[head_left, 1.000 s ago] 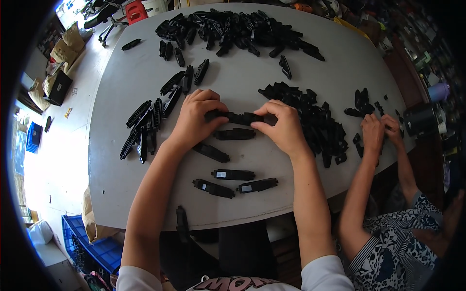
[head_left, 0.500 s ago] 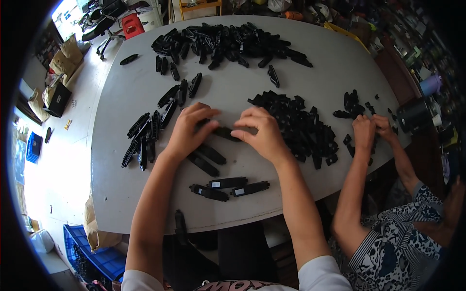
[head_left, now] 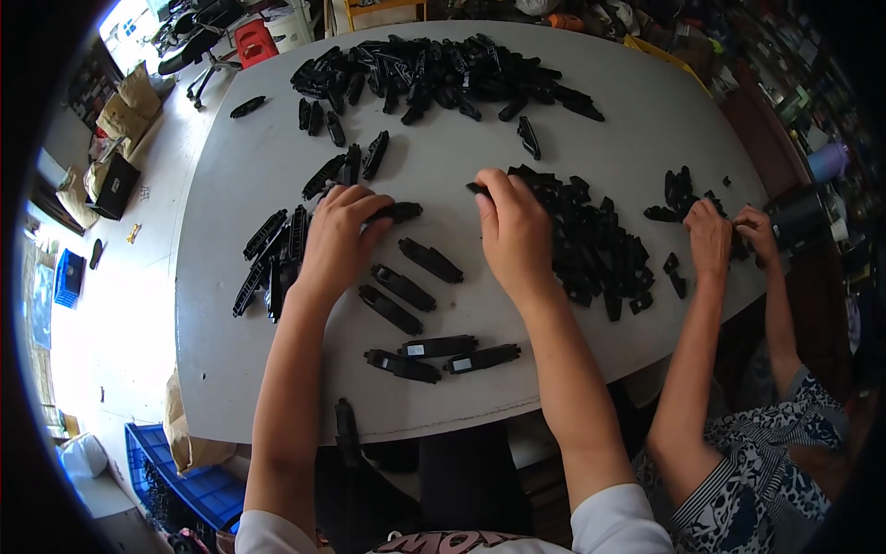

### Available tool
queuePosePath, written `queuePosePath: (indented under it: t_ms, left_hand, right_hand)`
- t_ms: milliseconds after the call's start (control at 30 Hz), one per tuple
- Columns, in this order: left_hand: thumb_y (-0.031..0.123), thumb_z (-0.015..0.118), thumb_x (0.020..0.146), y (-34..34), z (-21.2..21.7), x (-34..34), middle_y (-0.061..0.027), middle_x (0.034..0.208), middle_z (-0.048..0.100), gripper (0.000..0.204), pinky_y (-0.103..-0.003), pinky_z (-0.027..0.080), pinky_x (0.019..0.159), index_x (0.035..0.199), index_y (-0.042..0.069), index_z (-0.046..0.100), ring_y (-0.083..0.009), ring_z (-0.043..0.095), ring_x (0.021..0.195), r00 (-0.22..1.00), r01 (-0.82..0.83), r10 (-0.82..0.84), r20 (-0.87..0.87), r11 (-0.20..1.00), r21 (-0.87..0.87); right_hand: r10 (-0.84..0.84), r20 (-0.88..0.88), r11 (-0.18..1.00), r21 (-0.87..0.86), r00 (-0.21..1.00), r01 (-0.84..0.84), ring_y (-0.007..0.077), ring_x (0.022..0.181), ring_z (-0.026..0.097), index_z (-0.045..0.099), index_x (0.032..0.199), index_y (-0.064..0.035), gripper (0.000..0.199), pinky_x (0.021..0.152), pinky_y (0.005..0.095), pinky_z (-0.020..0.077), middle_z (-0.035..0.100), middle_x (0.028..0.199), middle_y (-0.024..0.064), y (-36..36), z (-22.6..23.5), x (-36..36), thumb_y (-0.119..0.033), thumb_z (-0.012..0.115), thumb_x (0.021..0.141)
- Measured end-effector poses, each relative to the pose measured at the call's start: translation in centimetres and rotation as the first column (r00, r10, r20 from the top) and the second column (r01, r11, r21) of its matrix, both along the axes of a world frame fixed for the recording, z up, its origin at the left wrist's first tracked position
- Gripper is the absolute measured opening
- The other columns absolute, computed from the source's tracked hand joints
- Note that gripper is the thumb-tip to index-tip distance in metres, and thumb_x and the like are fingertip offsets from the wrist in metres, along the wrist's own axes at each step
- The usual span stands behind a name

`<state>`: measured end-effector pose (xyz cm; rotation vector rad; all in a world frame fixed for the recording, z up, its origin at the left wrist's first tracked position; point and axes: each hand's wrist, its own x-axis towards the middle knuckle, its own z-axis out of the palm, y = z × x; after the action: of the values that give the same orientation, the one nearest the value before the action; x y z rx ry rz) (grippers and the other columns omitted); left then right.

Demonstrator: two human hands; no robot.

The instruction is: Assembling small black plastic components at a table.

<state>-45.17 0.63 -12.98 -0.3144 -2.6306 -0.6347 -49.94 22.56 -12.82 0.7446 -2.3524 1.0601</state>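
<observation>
Seen from above: grey rounded tabletop (head_left: pixel 277 369) strewn with black plastic parts.

Left hand (head_left: pixel 337 242), left of the tabletop's middle, fingers curled, clenched on a long black part (head_left: pixel 399 212). Part lying flat, long axis running nearly parallel to the near edge, free end pointing toward the right edge.

Right hand (head_left: pixel 515 235), near the tabletop's middle, pinching a small black piece (head_left: pixel 477 188) at the fingertips; only its end visible, pointing toward the left edge, at the rim of the dense heap of small pieces (head_left: pixel 595 245) toward the right edge.

Between the hands and toward the near edge: three long parts (head_left: pixel 403 286) lying diagonally side by side. Nearer the near edge: three more parts in a row (head_left: pixel 441 355), roughly parallel to that edge. One further part (head_left: pixel 346 427) overhanging the near edge.

Along the left edge: a loose cluster of long parts (head_left: pixel 272 254), too overlapped to count. Along the far edge: a large pile (head_left: pixel 434 74), uncountable.

At the right edge: two hands of another person (head_left: pixel 729 235), on a small cluster.

Compared with half a second earlier: hands then close together over one part, now drawn apart, each with its own piece.
</observation>
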Motion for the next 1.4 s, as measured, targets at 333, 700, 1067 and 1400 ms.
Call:
queuePosePath:
  t_ms: [333, 700, 1067, 1400]
  left_hand:
    - [0.002, 0.073, 0.077, 0.1, -0.7, -0.3, -0.0105, 0.099, 0.063, 0.029, -0.033, 0.05, 0.082, 0.105, 0.002, 0.069, -0.0258, 0.063, 0.091, 0.953, 0.098, -0.199, 0.228, 0.916, 0.39]
    - [-0.001, 0.074, 0.073, 0.0, -0.9, -0.3, -0.0122, 0.097, 0.067, 0.025, -0.032, 0.052, 0.076, 0.098, -0.001, 0.07, -0.0256, 0.065, 0.083, 0.96, 0.162, -0.241, 0.141, 0.892, 0.422]
    - [0.006, 0.073, 0.076, 1.0, -1.3, -0.4, -0.0138, 0.099, 0.068, 0.027, -0.035, 0.052, 0.08, 0.102, 0.001, 0.07, -0.0296, 0.065, 0.088, 0.961, 0.232, -0.27, 0.057, 0.903, 0.363]
    - [0.037, 0.048, 0.096, 1.9, -1.7, 11.3, -0.0196, 0.119, 0.061, 0.047, -0.045, 0.042, 0.099, 0.121, -0.001, 0.059, -0.0388, 0.055, 0.115, 0.977, 0.163, -0.204, 0.059, 0.898, 0.409]
  right_hand:
    - [0.264, 0.333, 0.963, -0.145, 0.905, -0.227, 0.0246, 0.074, 0.061, 0.069, 0.109, -0.0018, 0.027, 0.068, 0.0324, 0.0493, 0.063, 0.086, 0.0104, -0.7, -0.6, 0.6, -0.006, 0.071, 0.082]
    - [0.153, 0.27, 0.94, 0.257, 0.951, -0.225, 0.0278, 0.077, 0.059, 0.07, 0.104, 0.0001, 0.026, 0.07, 0.0366, 0.0484, 0.059, 0.079, 0.0109, 0.4, 0.8, 1.0, -0.008, 0.073, 0.079]
    - [0.199, 0.179, 0.96, 0.164, 0.963, -0.229, 0.0283, 0.096, 0.059, 0.069, 0.11, -0.0007, 0.027, 0.084, 0.0357, 0.0482, 0.062, 0.098, 0.0118, -1.1, -0.6, 1.4, -0.014, 0.067, 0.087]
    - [0.349, 0.345, 0.937, -0.095, 0.871, -0.338, 0.0353, 0.128, 0.046, 0.053, 0.134, -0.0018, 0.045, 0.108, 0.0415, 0.0331, 0.05, 0.138, 0.0191, -1.2, -1.7, 13.1, -0.028, 0.054, 0.097]
